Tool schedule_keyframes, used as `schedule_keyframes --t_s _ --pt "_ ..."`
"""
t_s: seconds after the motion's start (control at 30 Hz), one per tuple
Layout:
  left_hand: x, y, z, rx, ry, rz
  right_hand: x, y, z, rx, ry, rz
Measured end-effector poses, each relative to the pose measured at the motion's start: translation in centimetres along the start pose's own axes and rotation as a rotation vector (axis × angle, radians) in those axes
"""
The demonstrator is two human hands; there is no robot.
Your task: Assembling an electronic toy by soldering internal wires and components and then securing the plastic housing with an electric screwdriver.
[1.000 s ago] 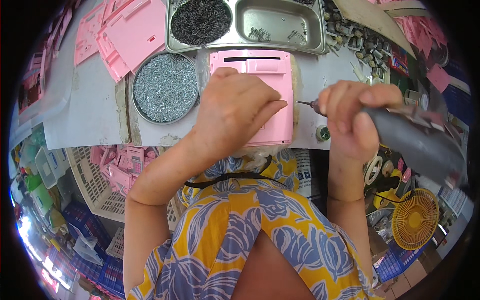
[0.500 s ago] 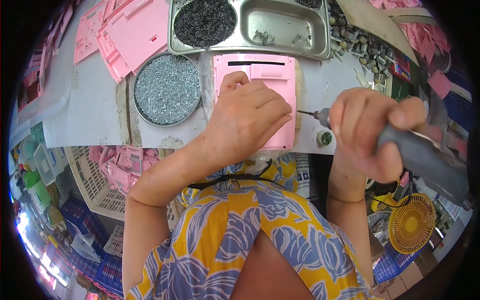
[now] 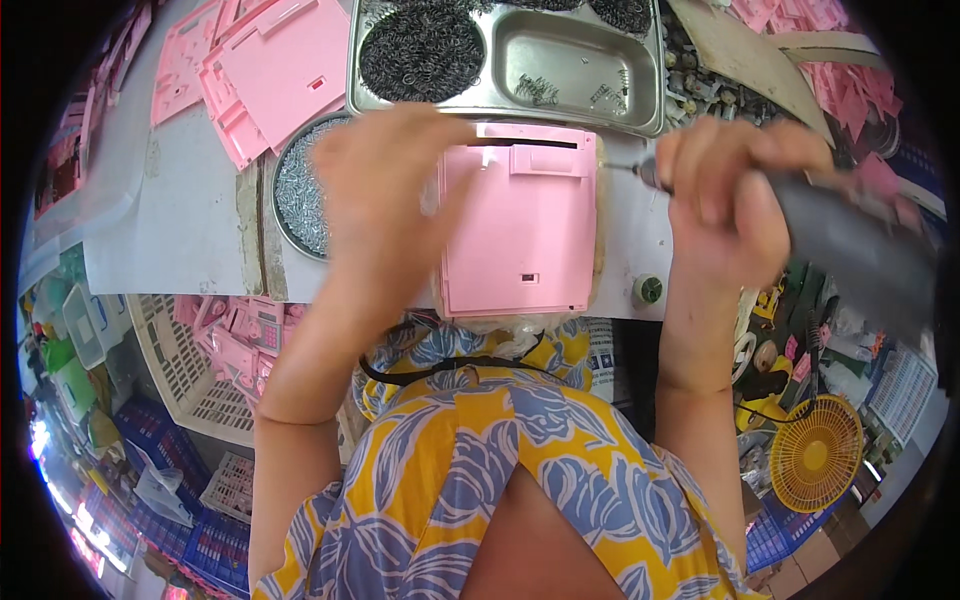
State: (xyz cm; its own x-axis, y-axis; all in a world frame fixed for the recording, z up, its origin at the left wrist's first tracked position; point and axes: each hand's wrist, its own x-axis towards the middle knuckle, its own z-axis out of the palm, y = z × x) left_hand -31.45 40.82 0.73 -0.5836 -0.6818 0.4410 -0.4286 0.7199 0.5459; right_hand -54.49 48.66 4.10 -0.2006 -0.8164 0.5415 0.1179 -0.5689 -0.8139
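Observation:
A pink plastic panel (image 3: 520,235) with a dark slot along its far edge lies flat in front of me. My left hand (image 3: 390,185), smeared by motion, hovers between the panel's left edge and a round metal dish of small silver screws (image 3: 297,190). It covers much of the dish, and its fingers are too blurred to read. To the right of the panel, my right hand (image 3: 725,185) is wrapped round a grey electric screwdriver (image 3: 835,225). The thin bit points left toward the panel's far right corner, apart from it.
A metal tray (image 3: 505,110) with dark springs stands at the back. Pink panels (image 3: 280,65) are stacked far left. Small metal parts (image 3: 715,95) lie far right, and a small green-topped spool (image 3: 648,289) sits near the table edge. A basket of pink parts (image 3: 190,390) is below left.
My left hand has come off the panel and moved left toward the screw dish. The right hand with the screwdriver has shifted slightly farther away from me.

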Motion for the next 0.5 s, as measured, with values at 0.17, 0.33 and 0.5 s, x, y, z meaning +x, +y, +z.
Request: schedule_keyframes --t_s 0.17,0.33,0.5 --pt "-1.7 -4.7 -3.2 0.353 -0.269 -0.169 0.1 3.5 -2.1 -0.039 0.025 0.061" --pt "-2.4 -5.4 -3.2 0.307 -0.277 -0.154 0.3 4.0 -1.6 -0.101 -0.013 0.11" --pt "-2.2 -6.8 -2.7 0.373 -0.209 -0.19 1.1 4.2 -2.8 -0.013 -0.06 0.116"
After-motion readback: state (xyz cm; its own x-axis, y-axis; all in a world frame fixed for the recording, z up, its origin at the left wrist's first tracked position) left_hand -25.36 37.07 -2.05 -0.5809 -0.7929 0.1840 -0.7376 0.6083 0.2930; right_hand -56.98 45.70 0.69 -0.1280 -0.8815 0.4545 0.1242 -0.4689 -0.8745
